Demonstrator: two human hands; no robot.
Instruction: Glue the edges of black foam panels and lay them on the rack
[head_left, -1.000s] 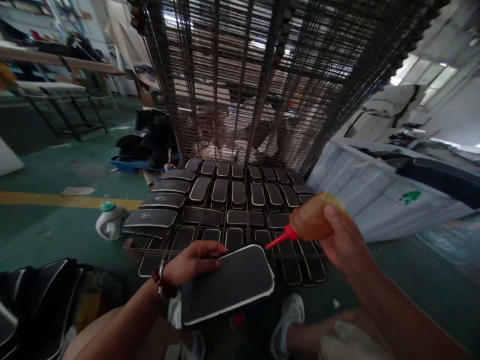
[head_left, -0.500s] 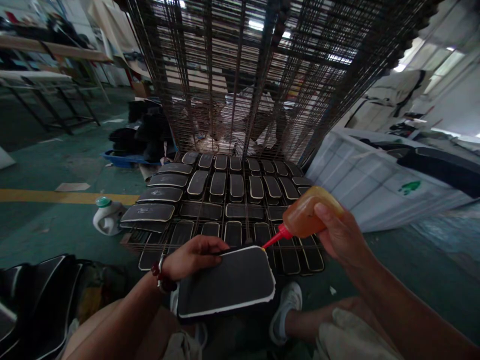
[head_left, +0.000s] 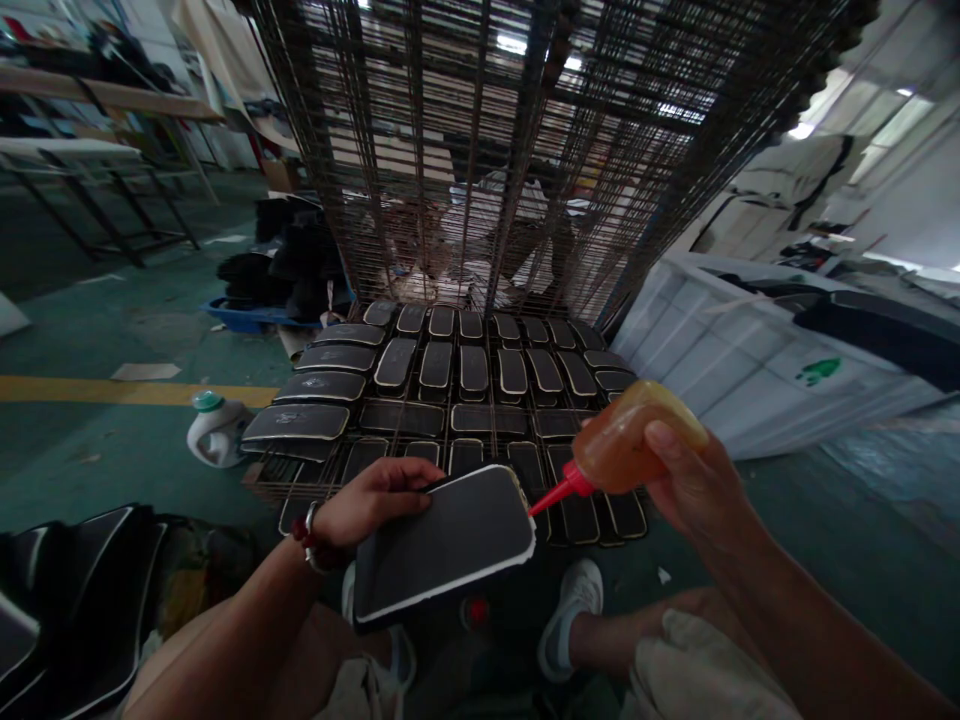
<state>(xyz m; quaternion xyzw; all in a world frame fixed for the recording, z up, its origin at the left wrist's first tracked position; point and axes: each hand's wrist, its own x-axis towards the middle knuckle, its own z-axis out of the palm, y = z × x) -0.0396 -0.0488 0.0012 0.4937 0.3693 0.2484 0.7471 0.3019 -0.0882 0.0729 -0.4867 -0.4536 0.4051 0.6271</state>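
Observation:
My left hand grips the upper left edge of a dark rounded panel with a whitish rim, thumb on its face. The panel is held tilted above my feet. My right hand is wrapped round a squeeze bottle of amber liquid, tipped down to the left. Its red nozzle touches or nearly touches the panel's right rim. Yellowish wet-looking marks show along the rim near the upper right corner. What the panel is part of, I cannot tell.
Ahead, a wire rack carries several similar panels in rows. A white jug stands on the floor at left, near stacked dark pieces. A white bin is at right, a blue tray at back left.
The panel has turned slightly and risen a little. The nozzle has moved from its upper right corner down along the right rim. A red round thing now shows below the panel.

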